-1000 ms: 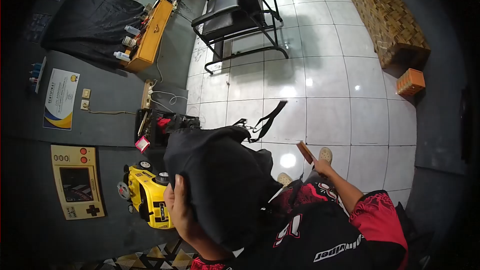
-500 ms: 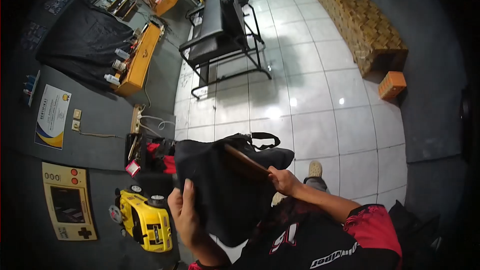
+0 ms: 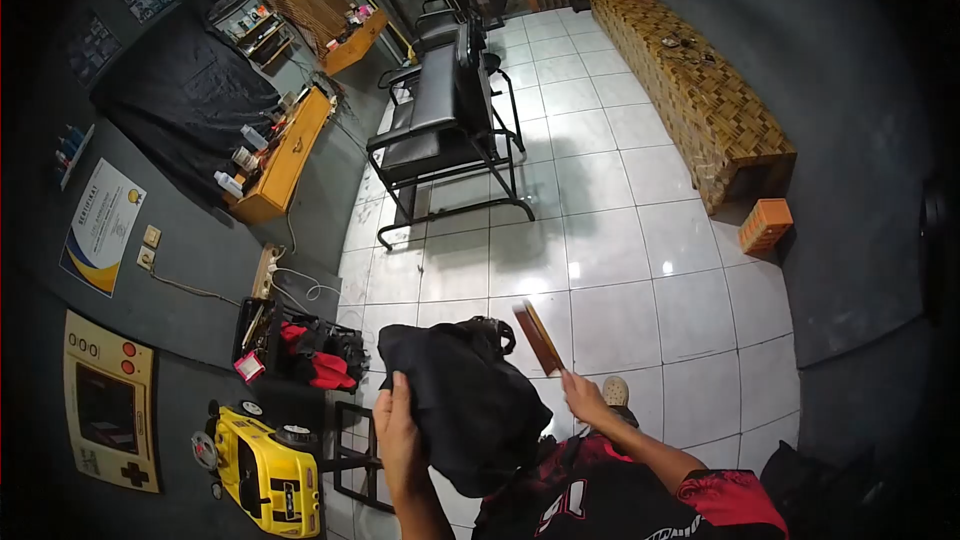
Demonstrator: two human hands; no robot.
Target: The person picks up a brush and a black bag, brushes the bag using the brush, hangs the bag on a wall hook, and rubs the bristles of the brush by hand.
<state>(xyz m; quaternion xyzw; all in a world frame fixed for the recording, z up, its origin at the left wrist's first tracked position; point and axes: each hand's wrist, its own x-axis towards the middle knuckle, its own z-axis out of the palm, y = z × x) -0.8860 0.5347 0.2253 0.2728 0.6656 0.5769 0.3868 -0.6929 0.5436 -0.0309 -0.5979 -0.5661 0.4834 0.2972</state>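
Note:
A black bag (image 3: pixel 465 405), soft and crumpled, hangs in front of my body. My left hand (image 3: pixel 398 430) is closed on its left edge, thumb on the near face. A dark strap (image 3: pixel 500 335) shows at the bag's far top edge. My right hand (image 3: pixel 583 396) is closed around the lower end of a long, flat brown wooden brush (image 3: pixel 540 340). The brush points up and away, right of the bag and apart from it. Its finer details are too small to make out.
A black metal-framed chair (image 3: pixel 445 130) stands ahead on white tiles. To the left are a yellow toy car (image 3: pixel 262 475), a black stand (image 3: pixel 355 455) and a wooden wall shelf (image 3: pixel 285 160). A patterned bench (image 3: pixel 690 80) and an orange brick (image 3: pixel 766 226) line the right wall.
My right hand has drawn the brush away from the bag's face and tilted it upright, to the right. The bag has bunched up in my left hand. The view has tipped up.

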